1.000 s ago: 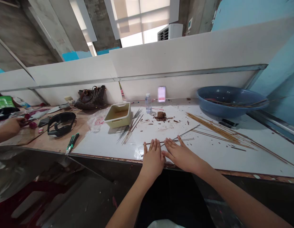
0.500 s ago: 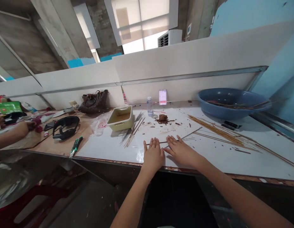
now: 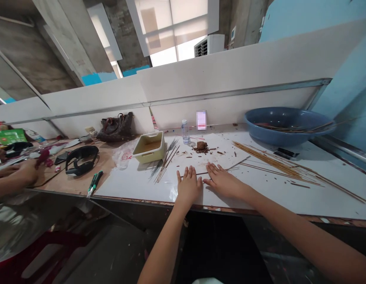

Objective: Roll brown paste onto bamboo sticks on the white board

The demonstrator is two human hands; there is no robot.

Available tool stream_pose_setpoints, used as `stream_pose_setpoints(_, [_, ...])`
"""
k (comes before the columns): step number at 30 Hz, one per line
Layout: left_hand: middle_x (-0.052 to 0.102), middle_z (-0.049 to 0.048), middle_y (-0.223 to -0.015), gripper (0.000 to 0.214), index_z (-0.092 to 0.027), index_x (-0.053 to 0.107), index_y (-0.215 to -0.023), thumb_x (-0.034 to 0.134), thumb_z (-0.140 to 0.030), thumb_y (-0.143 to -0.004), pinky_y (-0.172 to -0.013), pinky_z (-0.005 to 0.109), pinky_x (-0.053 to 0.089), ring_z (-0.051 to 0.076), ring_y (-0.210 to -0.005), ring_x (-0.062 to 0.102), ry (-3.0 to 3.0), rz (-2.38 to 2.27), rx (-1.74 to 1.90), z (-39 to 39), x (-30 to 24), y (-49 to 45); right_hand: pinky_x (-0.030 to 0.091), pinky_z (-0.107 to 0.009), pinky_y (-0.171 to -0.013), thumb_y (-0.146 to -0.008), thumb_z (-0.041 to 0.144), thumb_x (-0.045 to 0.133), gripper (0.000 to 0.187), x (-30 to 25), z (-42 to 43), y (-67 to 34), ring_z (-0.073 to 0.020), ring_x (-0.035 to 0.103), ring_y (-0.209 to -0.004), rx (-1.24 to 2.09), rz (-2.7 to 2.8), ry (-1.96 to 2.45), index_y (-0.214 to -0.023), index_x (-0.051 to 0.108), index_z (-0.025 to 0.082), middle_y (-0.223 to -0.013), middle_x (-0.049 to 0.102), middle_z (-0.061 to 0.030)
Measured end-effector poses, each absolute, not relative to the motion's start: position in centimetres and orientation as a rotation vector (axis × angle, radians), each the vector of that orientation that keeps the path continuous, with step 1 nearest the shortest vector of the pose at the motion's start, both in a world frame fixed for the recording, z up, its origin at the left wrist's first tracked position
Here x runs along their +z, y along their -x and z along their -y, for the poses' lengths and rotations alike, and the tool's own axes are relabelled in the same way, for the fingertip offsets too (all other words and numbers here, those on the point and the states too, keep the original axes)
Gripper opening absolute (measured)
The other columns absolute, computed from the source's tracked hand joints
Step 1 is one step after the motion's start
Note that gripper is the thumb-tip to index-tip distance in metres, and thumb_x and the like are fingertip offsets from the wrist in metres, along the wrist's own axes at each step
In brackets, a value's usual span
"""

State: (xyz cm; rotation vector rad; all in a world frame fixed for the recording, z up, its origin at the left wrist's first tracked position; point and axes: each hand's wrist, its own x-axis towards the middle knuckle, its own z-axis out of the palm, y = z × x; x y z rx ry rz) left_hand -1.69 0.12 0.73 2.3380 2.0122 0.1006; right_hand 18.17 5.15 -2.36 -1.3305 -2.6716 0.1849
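On my feed, the left hand (image 3: 188,186) and the right hand (image 3: 224,183) lie flat on the white board (image 3: 126,185), palms down and fingers spread. Neither grip is clenched, and neither is grasping anything. A thin wooden stick (image 3: 182,176) runs across the board just at the fingertips of both hands, and from this angle I cannot tell whether they touch it or only lie over it. The hands hide its middle. Compared with the earlier frame, both hands sit further up the board, away from its near edge, and the whole view has tilted slightly.

Toward the right end of the board lies a long bundle of bamboo skewers (image 3: 274,167), its far tips running out beside a blue basin (image 3: 289,134). Straight ahead of the fingers sits a brown lump (image 3: 201,146) among shavings; I cannot make out its material. Behind it, at the board's far edge, stand a water bottle (image 3: 185,132) and a phone (image 3: 201,120), whose blurred screen I cannot read.

Left of the board, on the bare wooden desk (image 3: 67,181), a co-worker's hand (image 3: 27,173) is nearer the frame's left edge and lower than before. What it holds is too unclear to name.
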Motion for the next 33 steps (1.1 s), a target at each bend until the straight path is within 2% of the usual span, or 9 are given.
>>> stream_pose_setpoints(4, [0.034, 0.0147, -0.182, 0.063, -0.015, 0.039, -0.175, 0.026, -0.039, -0.118, -0.14, 0.071, 0.013, 0.032, -0.172, 0.028, -2.301, -2.007, 0.095, 0.0, 1.0, 1.5, 0.023, -0.059, -0.14, -0.116, 0.065, 0.029, 0.088, -2.0, -5.2, -18.2, -0.0368, 0.023, -0.172, 0.198, 2.708, 1.348, -0.175, 0.033, 0.0, -0.18, 0.028, -0.0302])
stream_pose_setpoints(10, [0.033, 0.0122, -0.183, 0.065, -0.014, 0.037, -0.176, 0.026, -0.041, -0.118, -0.141, 0.067, 0.014, 0.03, -0.173, 0.026, -2.352, -1.986, 0.162, 3.3, -0.8, 2.0, 0.025, -0.059, -0.14, -0.114, 0.073, 0.025, 0.094, -4.6, -2.6, -19.9, -0.037, 0.026, -0.171, 0.179, 2.685, 1.257, -0.176, 0.033, 0.004, -0.181, 0.03, -0.0274])
stream_pose_setpoints(16, [0.031, 0.0127, -0.183, 0.064, -0.012, 0.035, -0.176, 0.027, -0.037, -0.117, -0.14, 0.072, 0.005, 0.031, -0.174, 0.023, -2.258, -2.01, 0.111, -0.6, 1.1, 1.9, 0.025, -0.063, -0.139, -0.116, 0.063, 0.031, 0.084, -2.4, -6.5, -19.0, -0.0379, 0.026, -0.171, 0.159, 2.706, 1.251, -0.175, 0.036, 0.002, -0.179, 0.033, -0.0294])
stream_pose_setpoints(21, [0.029, 0.0102, -0.184, 0.065, -0.013, 0.033, -0.177, 0.024, -0.04, -0.118, -0.142, 0.069, 0.006, 0.029, -0.175, 0.021, -2.283, -2.002, 0.179, 3.0, -0.2, 2.0, 0.031, -0.06, -0.138, -0.115, 0.067, 0.032, 0.089, -5.0, -3.1, -20.4, -0.0397, 0.033, -0.169, 0.066, 2.649, 1.184, -0.176, 0.032, 0.001, -0.178, 0.035, -0.03])
stream_pose_setpoints(24, [0.031, 0.0098, -0.183, 0.065, -0.015, 0.035, -0.177, 0.024, -0.042, -0.119, -0.141, 0.07, 0.008, 0.03, -0.174, 0.025, -2.296, -1.987, 0.218, 5.1, -1.2, 2.1, 0.036, -0.058, -0.137, -0.115, 0.067, 0.033, 0.087, -6.6, -1.4, -21.6, -0.0381, 0.036, -0.168, 0.014, 2.647, 1.084, -0.179, 0.026, 0.008, -0.181, 0.034, -0.0244])
stream_pose_setpoints(28, [0.037, 0.014, -0.18, 0.063, -0.015, 0.041, -0.175, 0.028, -0.039, -0.118, -0.141, 0.071, 0.008, 0.033, -0.173, 0.028, -2.25, -2.027, 0.169, 2.4, 0.1, 1.5, 0.036, -0.06, -0.136, -0.116, 0.064, 0.034, 0.083, -4.7, -3.8, -21.4, -0.0382, 0.039, -0.167, 0.022, 2.685, 1.091, -0.177, 0.034, 0.007, -0.177, 0.04, -0.0261])
stream_pose_setpoints(30, [0.035, 0.0158, -0.181, 0.064, -0.013, 0.04, -0.175, 0.03, -0.038, -0.117, -0.14, 0.073, 0.006, 0.034, -0.173, 0.027, -2.198, -2.061, 0.131, 0.4, 1.0, 1.1, 0.036, -0.062, -0.135, -0.117, 0.06, 0.035, 0.078, -3.4, -5.4, -20.7, -0.0375, 0.037, -0.167, 0.025, 2.684, 1.125, -0.175, 0.038, 0.008, -0.176, 0.042, -0.0262])
stream_pose_setpoints(33, [0.032, 0.0152, -0.183, 0.064, -0.012, 0.04, -0.175, 0.031, -0.039, -0.117, -0.14, 0.072, 0.007, 0.036, -0.174, 0.021, -2.174, -2.095, 0.125, -0.1, 1.2, 0.8, 0.038, -0.061, -0.134, -0.117, 0.06, 0.032, 0.077, -3.1, -5.1, -20.1, -0.0369, 0.042, -0.165, -0.059, 2.68, 1.157, -0.173, 0.043, 0.006, -0.173, 0.047, -0.0271])
